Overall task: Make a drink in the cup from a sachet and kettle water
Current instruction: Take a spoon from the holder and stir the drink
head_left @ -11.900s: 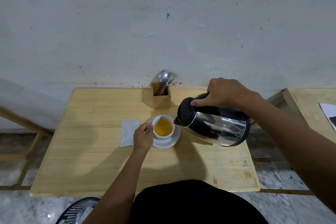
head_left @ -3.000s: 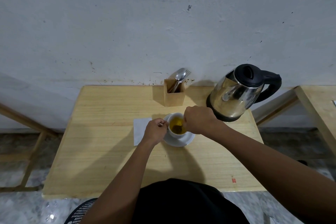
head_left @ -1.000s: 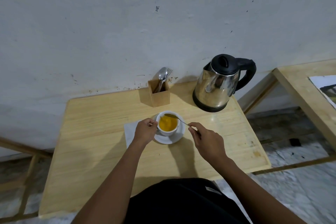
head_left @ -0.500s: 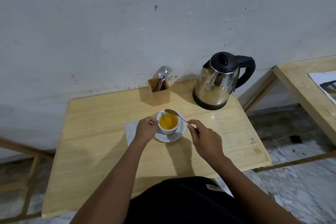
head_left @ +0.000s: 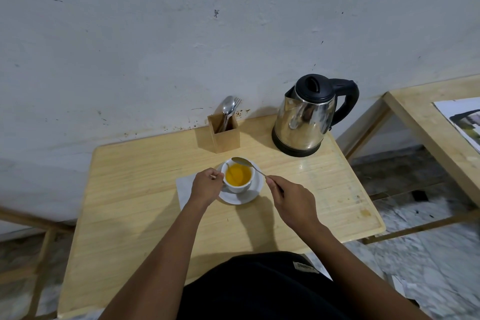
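Observation:
A white cup [head_left: 238, 184] holding orange-yellow liquid sits on a white saucer [head_left: 248, 197] in the middle of the wooden table [head_left: 145, 205]. My left hand [head_left: 206, 186] is closed on the cup's left side, at its handle. My right hand [head_left: 291, 199] pinches the handle of a metal spoon [head_left: 244, 162], whose bowl hovers over the cup's far rim, out of the liquid. The steel kettle [head_left: 307, 118] with a black lid stands upright at the back right of the table. A white sachet or napkin [head_left: 185, 187] lies flat left of the saucer, partly under my left hand.
A wooden cutlery holder [head_left: 224, 134] with a spoon and fork stands at the back against the wall. A second wooden table [head_left: 428, 122] with a printed sheet is to the right. Marble floor shows below the table's right edge.
The kettle has been set down at the back right. My right hand, stirring three seconds ago, has lifted the spoon out of the drink to the cup's far rim. The left hand stays on the cup.

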